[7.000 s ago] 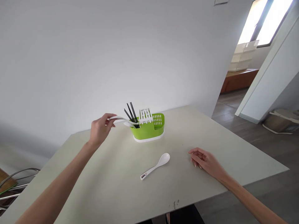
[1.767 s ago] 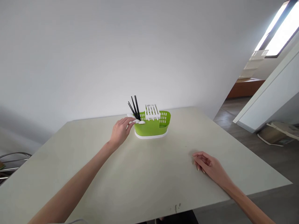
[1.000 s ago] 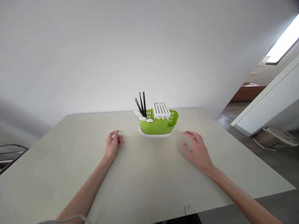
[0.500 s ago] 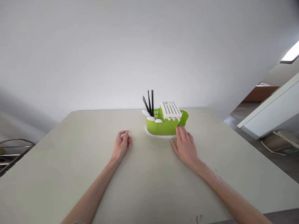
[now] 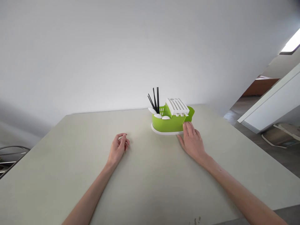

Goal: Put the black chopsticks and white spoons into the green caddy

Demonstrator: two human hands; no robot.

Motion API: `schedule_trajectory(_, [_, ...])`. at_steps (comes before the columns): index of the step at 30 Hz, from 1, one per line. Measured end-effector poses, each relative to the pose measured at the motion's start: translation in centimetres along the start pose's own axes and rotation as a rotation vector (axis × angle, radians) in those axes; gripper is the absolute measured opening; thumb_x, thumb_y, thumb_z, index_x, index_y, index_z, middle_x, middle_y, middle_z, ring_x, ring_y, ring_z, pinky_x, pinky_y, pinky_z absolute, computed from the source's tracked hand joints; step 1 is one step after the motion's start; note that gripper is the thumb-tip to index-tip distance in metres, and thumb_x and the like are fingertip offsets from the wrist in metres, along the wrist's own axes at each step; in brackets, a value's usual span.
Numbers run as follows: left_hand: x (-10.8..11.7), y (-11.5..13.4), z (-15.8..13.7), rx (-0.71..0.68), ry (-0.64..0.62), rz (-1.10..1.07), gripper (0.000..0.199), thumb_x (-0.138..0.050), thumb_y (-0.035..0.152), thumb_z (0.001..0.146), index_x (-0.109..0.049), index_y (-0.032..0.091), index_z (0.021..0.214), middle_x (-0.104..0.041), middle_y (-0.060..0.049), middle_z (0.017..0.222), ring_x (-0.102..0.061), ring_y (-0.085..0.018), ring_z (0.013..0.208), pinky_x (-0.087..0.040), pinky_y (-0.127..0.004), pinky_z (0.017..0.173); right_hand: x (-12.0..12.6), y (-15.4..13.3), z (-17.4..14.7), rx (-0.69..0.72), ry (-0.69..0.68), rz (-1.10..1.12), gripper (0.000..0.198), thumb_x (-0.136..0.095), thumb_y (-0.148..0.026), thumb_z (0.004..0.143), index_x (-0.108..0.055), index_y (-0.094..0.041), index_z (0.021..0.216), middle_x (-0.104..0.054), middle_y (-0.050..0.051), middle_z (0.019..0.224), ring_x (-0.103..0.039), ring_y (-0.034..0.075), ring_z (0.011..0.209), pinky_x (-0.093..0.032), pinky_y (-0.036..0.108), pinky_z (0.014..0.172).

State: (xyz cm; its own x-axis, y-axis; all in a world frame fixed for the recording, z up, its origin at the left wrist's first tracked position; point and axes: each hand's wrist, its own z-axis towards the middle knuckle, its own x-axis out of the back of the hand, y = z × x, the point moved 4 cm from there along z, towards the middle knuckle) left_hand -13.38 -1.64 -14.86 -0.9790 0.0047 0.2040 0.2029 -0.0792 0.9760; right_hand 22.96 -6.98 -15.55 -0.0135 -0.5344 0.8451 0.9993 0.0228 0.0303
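Note:
A green boat-shaped cutlery holder (image 5: 167, 123) with a white base stands upright near the back of the table. Black chopsticks (image 5: 157, 100) lean in its left part, beside white spoons (image 5: 166, 117) with their bowls up. A slotted white rack (image 5: 177, 106) covers its middle. My right hand (image 5: 192, 140) grips the holder near its front right corner, fingers against the side and thumb low by the base; the fingertips are partly hidden. On the tabletop to the left rests my left hand (image 5: 118, 147), apart from the holder, fingers loosely curled and holding nothing.
The pale table (image 5: 150, 187) reaches back to a plain wall (image 5: 117, 56). A dark metal rack (image 5: 14, 154) shows at the left edge. Beyond the table's right side are the floor, a white panel (image 5: 272, 100) and a chair-like piece (image 5: 281, 137).
The cutlery holder has slid a little to the right together with my right hand. My left hand stays on the table in the same curled pose; the view has shifted slightly.

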Motion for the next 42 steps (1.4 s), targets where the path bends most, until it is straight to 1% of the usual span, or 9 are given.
schedule_trajectory(8, [2.8, -1.7, 0.3, 0.015, -0.015, 0.055, 0.051, -0.055, 0.070, 0.095, -0.059, 0.023, 0.113, -0.065, 0.002, 0.074, -0.049, -0.012, 0.056, -0.038, -0.026, 0.054, -2.6, 2.3, 0.8, -0.050, -0.038, -0.081, 0.067, -0.030, -0.041, 0.109, -0.022, -0.002, 0.163, -0.047, 0.029, 0.157, -0.035, 0.037, 0.153, -0.049, 0.050, 0.107])
schedule_trajectory(15, [4.6, -3.0, 0.6, -0.002, -0.027, 0.067, 0.051, -0.054, 0.071, 0.095, -0.059, 0.022, 0.111, -0.064, 0.002, 0.074, -0.049, -0.012, 0.055, -0.037, -0.026, 0.054, -4.1, 4.2, 1.2, -0.092, -0.036, -0.093, 0.073, -0.031, -0.045, 0.107, -0.013, -0.005, 0.165, -0.043, 0.029, 0.159, -0.034, 0.037, 0.154, -0.055, 0.050, 0.100])
schedule_trajectory(20, [5.5, -3.9, 0.8, -0.014, -0.028, 0.088, 0.052, -0.054, 0.070, 0.096, -0.059, 0.021, 0.111, -0.064, 0.002, 0.074, -0.048, -0.012, 0.055, -0.038, -0.026, 0.055, -5.3, 5.6, 1.4, -0.110, -0.041, -0.082, 0.076, -0.031, -0.048, 0.106, -0.009, -0.007, 0.165, -0.038, 0.029, 0.162, -0.034, 0.040, 0.152, -0.056, 0.054, 0.097])
schedule_trajectory(26, [6.2, -4.4, 1.0, -0.019, -0.036, 0.105, 0.052, -0.055, 0.071, 0.095, -0.059, 0.022, 0.110, -0.064, 0.001, 0.074, -0.049, -0.012, 0.054, -0.037, -0.025, 0.053, -6.5, 7.2, 2.2, -0.135, -0.097, -0.044, 0.083, -0.036, -0.051, 0.104, -0.008, -0.003, 0.165, -0.025, 0.028, 0.169, -0.024, 0.039, 0.157, -0.055, 0.052, 0.102])
schedule_trajectory(31, [6.5, -4.4, 1.1, -0.023, -0.033, 0.115, 0.052, -0.055, 0.071, 0.094, -0.060, 0.022, 0.110, -0.065, 0.000, 0.075, -0.050, -0.013, 0.055, -0.038, -0.026, 0.053, -5.9, 7.1, 1.6, -0.137, -0.080, -0.004, 0.084, -0.038, -0.047, 0.104, -0.003, -0.006, 0.169, -0.019, 0.023, 0.175, -0.021, 0.036, 0.161, -0.046, 0.053, 0.114])
schedule_trajectory(34, [6.6, -4.4, 1.0, -0.033, -0.034, 0.125, 0.052, -0.055, 0.071, 0.094, -0.060, 0.022, 0.109, -0.066, 0.001, 0.074, -0.050, -0.012, 0.055, -0.038, -0.025, 0.052, -5.6, 5.7, -1.0, -0.211, -0.078, 0.041, 0.087, -0.037, -0.050, 0.104, 0.001, -0.008, 0.170, -0.015, 0.021, 0.177, -0.029, 0.037, 0.158, -0.049, 0.052, 0.112])
schedule_trajectory(36, [6.6, -4.3, 1.0, -0.040, -0.036, 0.124, 0.051, -0.055, 0.071, 0.094, -0.060, 0.022, 0.108, -0.066, 0.001, 0.074, -0.051, -0.012, 0.054, -0.037, -0.025, 0.052, -5.9, 4.3, -3.1, -0.272, -0.110, 0.100, 0.085, -0.034, -0.055, 0.105, -0.005, -0.010, 0.171, -0.019, 0.020, 0.176, -0.034, 0.036, 0.157, -0.048, 0.051, 0.114])
schedule_trajectory(40, [6.8, -4.4, 0.9, -0.044, -0.036, 0.129, 0.051, -0.054, 0.072, 0.094, -0.061, 0.022, 0.106, -0.065, 0.002, 0.074, -0.051, -0.012, 0.054, -0.038, -0.025, 0.052, -7.1, 2.0, -6.2, -0.333, -0.217, 0.147, 0.071, -0.026, -0.056, 0.108, -0.038, -0.012, 0.163, -0.038, 0.015, 0.170, -0.031, 0.030, 0.159, -0.029, 0.050, 0.128])
schedule_trajectory(42, [7.0, -4.4, 0.9, -0.054, -0.040, 0.141, 0.051, -0.054, 0.071, 0.095, -0.061, 0.022, 0.107, -0.066, 0.001, 0.075, -0.051, -0.013, 0.055, -0.039, -0.026, 0.054, -7.3, 1.4, -6.5, -0.341, -0.239, 0.134, 0.068, -0.025, -0.055, 0.109, -0.046, -0.014, 0.159, -0.041, 0.012, 0.169, -0.031, 0.028, 0.159, -0.024, 0.050, 0.130])
